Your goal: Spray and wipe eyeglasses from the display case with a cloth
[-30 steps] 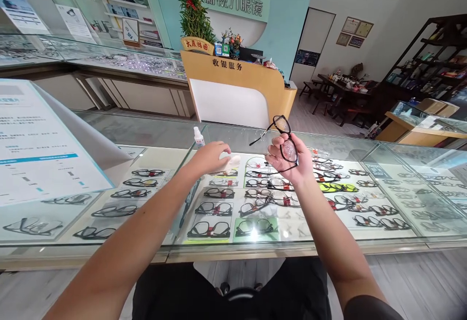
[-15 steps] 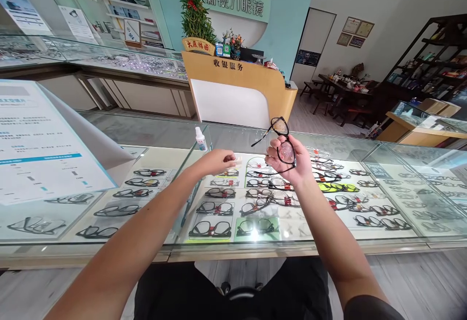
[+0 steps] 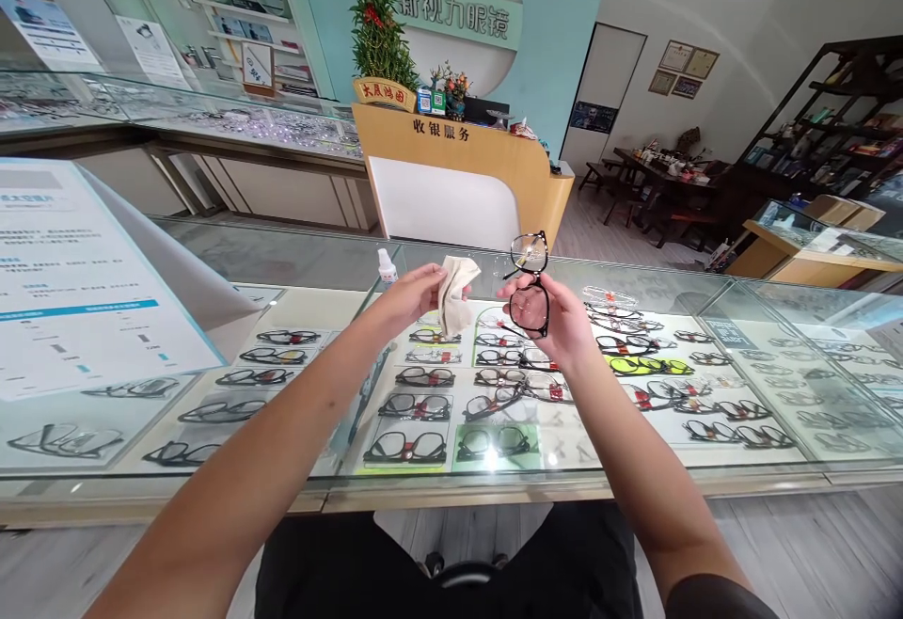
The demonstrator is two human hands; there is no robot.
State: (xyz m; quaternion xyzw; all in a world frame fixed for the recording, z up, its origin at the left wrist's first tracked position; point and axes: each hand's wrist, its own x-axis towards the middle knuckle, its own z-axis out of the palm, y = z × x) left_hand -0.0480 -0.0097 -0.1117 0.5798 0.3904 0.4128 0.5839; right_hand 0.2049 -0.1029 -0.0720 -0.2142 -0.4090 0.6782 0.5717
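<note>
My right hand (image 3: 561,318) is closed on a pair of black-framed eyeglasses (image 3: 540,277), turned on end above the glass counter, with one lens over the other. To their left, my left hand (image 3: 418,292) pinches a crumpled off-white cloth (image 3: 457,297) that hangs down from the fingers. Cloth and eyeglasses are a short gap apart. Just behind my left hand a small white bottle (image 3: 386,264) stands upright on the counter, its lower part hidden by the hand.
Beneath my arms, the glass display counter (image 3: 564,476) holds rows of eyeglass frames (image 3: 405,448). A folded printed card (image 3: 91,280) stands on the left. Beyond are a wooden cashier desk (image 3: 451,144) with a potted plant (image 3: 381,40), and another display case (image 3: 832,233) at right.
My left hand has lifted the cloth, which now shows fully beside the eyeglasses. My right hand has turned the eyeglasses more upright and shifted them slightly left.
</note>
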